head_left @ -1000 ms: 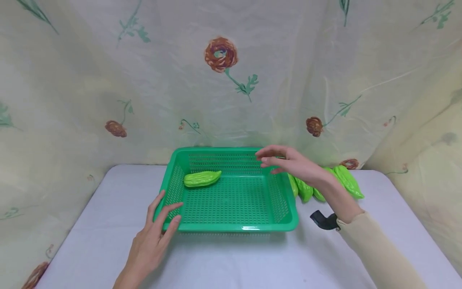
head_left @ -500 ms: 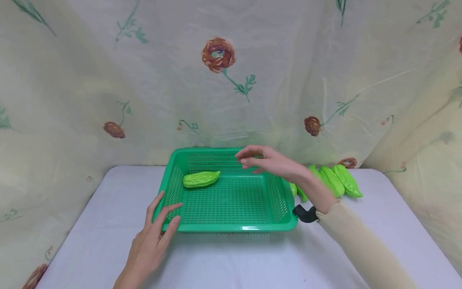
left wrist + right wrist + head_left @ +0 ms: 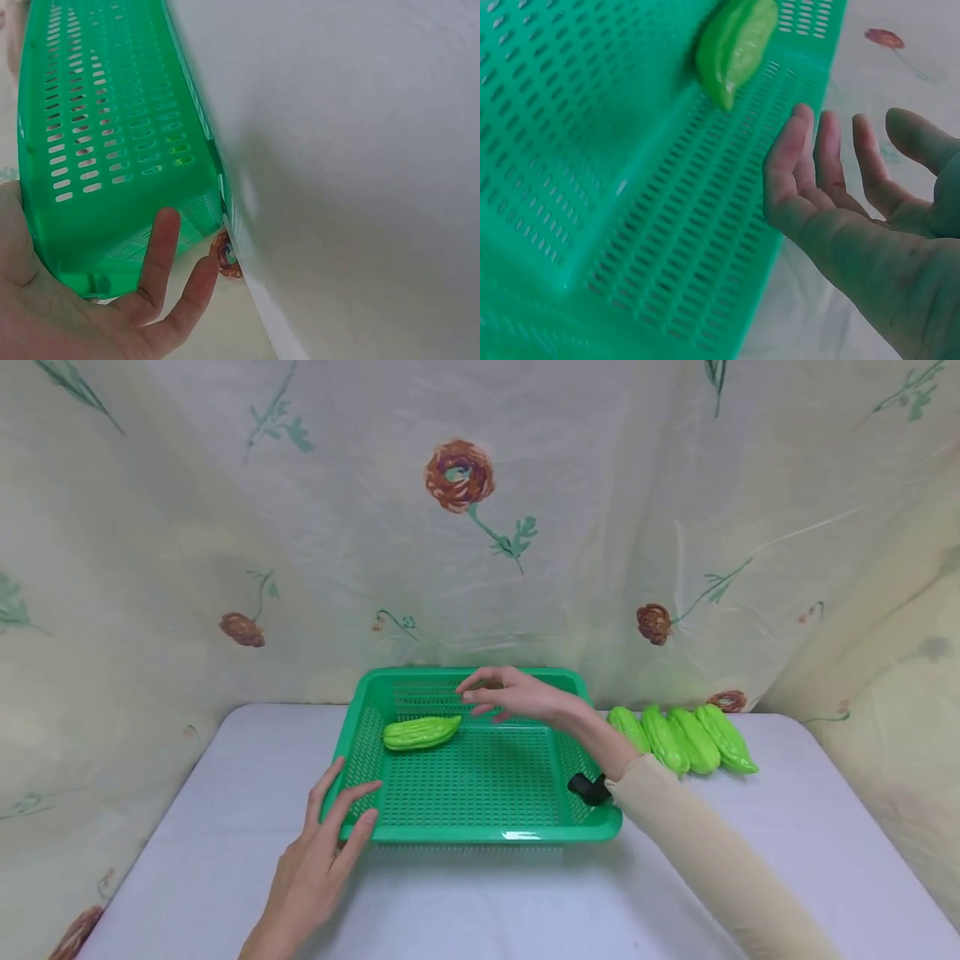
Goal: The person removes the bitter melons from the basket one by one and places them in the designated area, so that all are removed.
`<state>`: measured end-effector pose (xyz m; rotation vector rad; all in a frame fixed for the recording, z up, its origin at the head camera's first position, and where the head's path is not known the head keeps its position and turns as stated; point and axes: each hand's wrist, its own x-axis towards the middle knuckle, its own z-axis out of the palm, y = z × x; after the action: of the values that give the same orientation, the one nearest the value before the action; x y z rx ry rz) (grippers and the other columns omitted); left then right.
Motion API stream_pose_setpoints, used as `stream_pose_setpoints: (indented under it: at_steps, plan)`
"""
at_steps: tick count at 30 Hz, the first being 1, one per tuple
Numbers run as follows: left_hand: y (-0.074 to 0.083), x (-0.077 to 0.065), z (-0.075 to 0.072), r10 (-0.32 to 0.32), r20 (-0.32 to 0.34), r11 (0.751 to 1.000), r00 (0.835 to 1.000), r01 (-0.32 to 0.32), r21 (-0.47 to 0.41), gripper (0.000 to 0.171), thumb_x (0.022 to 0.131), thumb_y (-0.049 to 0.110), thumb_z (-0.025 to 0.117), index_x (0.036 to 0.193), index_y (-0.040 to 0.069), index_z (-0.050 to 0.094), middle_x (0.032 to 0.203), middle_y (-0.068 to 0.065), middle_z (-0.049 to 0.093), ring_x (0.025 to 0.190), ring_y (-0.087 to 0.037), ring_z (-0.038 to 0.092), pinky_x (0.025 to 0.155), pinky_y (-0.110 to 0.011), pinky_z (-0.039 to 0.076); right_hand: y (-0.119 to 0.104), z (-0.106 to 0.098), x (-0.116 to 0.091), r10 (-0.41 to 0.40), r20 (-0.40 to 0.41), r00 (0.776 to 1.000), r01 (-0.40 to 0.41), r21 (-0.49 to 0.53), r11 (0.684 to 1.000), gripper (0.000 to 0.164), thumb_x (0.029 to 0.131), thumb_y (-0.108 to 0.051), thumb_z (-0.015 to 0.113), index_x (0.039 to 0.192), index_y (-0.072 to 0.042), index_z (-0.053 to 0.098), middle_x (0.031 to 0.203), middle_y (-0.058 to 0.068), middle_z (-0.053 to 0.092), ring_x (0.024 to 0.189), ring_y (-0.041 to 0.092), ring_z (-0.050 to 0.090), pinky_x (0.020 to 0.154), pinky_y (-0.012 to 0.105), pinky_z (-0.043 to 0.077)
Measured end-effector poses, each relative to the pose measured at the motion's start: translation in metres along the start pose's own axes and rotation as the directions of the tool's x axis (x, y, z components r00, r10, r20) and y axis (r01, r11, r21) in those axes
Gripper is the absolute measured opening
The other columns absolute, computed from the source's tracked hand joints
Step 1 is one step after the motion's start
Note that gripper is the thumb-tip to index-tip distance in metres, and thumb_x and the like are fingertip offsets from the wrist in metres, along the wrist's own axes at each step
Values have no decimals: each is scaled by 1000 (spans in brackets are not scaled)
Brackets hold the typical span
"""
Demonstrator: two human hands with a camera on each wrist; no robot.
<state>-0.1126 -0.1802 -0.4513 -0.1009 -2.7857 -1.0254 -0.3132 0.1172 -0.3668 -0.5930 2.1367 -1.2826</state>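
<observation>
A green plastic basket [image 3: 495, 836] with slotted walls stands on the white table. Inside, by its left wall, lies one bright green, ridged bitter gourd [image 3: 420, 733]. My left hand [image 3: 315, 860] rests at the basket's front left corner with fingers spread over the rim; the left wrist view has its straight fingers [image 3: 160, 259] by the outer wall. My right hand [image 3: 513, 693] hangs above the basket's back part, holding nothing, its fingers loosely bent. In the right wrist view that hand is apart from the gourd [image 3: 739, 49].
Several more bitter gourds [image 3: 693, 742] lie side by side on the table, right of the basket. A floral cloth [image 3: 555, 585] hangs behind and around the white table [image 3: 480, 910]. A black piece [image 3: 588, 789] sits at my right sleeve's cuff.
My right hand has moved left over the basket from its right back corner, uncovering the gourds at the right. The left hand, the basket and the gourd in it have kept their places.
</observation>
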Motion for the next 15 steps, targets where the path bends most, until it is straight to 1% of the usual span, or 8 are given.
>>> stream_pose_setpoints:
  at_steps: [5,11,15]
  plan:
    - [0,0,1,-6,8,1000,1000,6,-6,35,115,45,48,150,43,56,180,7,16,74,2,59,51,-25,42,4,10,17,28,29,999,-27,-15,1000,45,115,-27,54,155,-8,52,163,17,52,147,41,56,121,61,46]
    - [-1,0,-1,-10,6,1000,1000,10,-5,36,115,45,48,150,41,56,181,8,15,73,1,58,51,-25,43,1,19,34,1,2,1000,-1,-46,999,44,115,-29,53,154,-10,54,161,14,55,144,37,59,119,60,48]
    - [-1,1,0,-11,12,1000,1000,11,-8,36,115,45,47,150,41,56,181,8,14,74,1,59,51,-25,43,0,24,44,-5,6,1000,5,-75,997,43,115,-29,54,154,-10,55,159,17,56,143,35,60,118,61,48]
